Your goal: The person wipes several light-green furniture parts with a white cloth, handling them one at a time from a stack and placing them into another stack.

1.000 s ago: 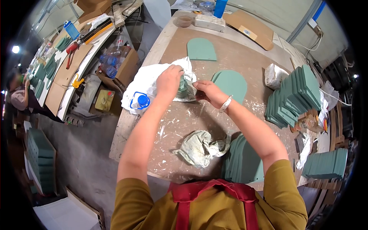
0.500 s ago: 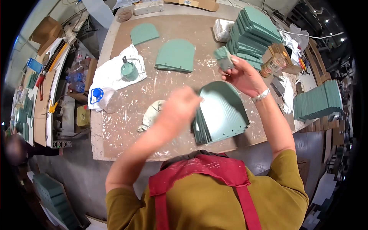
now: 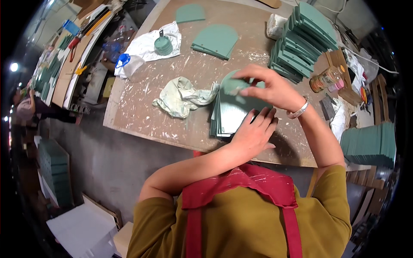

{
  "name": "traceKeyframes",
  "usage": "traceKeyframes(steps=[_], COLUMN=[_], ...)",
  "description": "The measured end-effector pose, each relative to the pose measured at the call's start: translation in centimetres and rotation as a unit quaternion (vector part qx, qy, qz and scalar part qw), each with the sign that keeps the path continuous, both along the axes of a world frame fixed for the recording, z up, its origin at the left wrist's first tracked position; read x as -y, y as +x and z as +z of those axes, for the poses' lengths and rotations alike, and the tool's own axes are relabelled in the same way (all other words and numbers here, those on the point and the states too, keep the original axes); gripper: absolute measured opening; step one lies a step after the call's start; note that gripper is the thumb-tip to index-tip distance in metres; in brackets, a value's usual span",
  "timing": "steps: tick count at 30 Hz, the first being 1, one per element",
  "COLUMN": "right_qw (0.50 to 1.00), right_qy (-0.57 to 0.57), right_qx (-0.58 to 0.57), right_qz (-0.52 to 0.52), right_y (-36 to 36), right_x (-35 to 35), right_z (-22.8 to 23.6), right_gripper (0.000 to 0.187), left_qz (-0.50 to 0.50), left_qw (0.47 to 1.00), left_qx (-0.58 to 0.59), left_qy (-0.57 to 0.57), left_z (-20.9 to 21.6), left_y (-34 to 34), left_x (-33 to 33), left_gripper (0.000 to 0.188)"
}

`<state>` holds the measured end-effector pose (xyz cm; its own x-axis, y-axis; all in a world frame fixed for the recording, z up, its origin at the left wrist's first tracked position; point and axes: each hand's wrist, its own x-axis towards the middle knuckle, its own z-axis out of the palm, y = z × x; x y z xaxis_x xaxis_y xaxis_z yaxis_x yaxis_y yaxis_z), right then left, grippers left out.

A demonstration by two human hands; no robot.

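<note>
A fanned stack of green round-topped panels (image 3: 229,112) lies near the table's front edge, its top face shiny under the light. My left hand (image 3: 257,131) rests on the lower right of the top panel, fingers stretched out and holding nothing. Above the rounded end, my right hand (image 3: 275,88) pinches a small green-stained pad (image 3: 235,88); blur hides whether it is sponge or cloth, and whether it touches the panel. A crumpled, paint-stained rag (image 3: 180,96) lies just left of the stack.
Farther off lie another few green panels (image 3: 215,41) and a single one (image 3: 190,13). A cup of green paint (image 3: 163,45) stands on a white cloth (image 3: 142,45). Tall panel stacks (image 3: 301,41) and a jar (image 3: 323,80) are at the right. A person (image 3: 32,107) is at far left.
My left hand has come down from beside the stack onto the top panel. My right hand has swung left and down over the panel with the pad. The whole view has shifted.
</note>
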<state>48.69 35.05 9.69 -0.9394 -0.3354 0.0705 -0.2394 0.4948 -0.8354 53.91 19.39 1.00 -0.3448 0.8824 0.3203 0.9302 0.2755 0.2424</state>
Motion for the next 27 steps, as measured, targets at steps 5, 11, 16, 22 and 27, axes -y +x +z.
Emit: traceKeyframes(steps=[5,11,16,22,27], right_qw=[0.955,0.926,0.896,0.872,0.874], right_qy=[0.163,0.169,0.189,0.18,0.222], right_qx=[-0.076,-0.066,-0.071,-0.098,-0.069], right_qz=[0.234,0.331,0.395,0.444,0.427], right_y=[-1.3,-2.6,-3.9,-4.6,-7.4], right_x=[3.0,4.7,5.5,6.8,5.8], right_z=[0.2,0.5,-1.3,-0.9,-1.4], right_gripper=[0.031,0.029,0.026,0.032,0.028], left_qz=[0.052,0.08,0.083,0.084,0.079], left_qw=[0.998,0.994,0.992,0.989,0.993], left_qx=[0.035,0.074,0.09,0.121,0.088], left_qy=[-0.018,0.009,0.006,0.001,-0.027], left_z=[-1.2,-1.2,-0.6,-1.2,-0.1], left_y=[0.6,0.6,0.3,-1.2,-1.4], left_x=[-1.1,-0.9,-0.9,-1.2,-1.3], left_gripper=[0.076,0.069,0.067,0.072,0.079])
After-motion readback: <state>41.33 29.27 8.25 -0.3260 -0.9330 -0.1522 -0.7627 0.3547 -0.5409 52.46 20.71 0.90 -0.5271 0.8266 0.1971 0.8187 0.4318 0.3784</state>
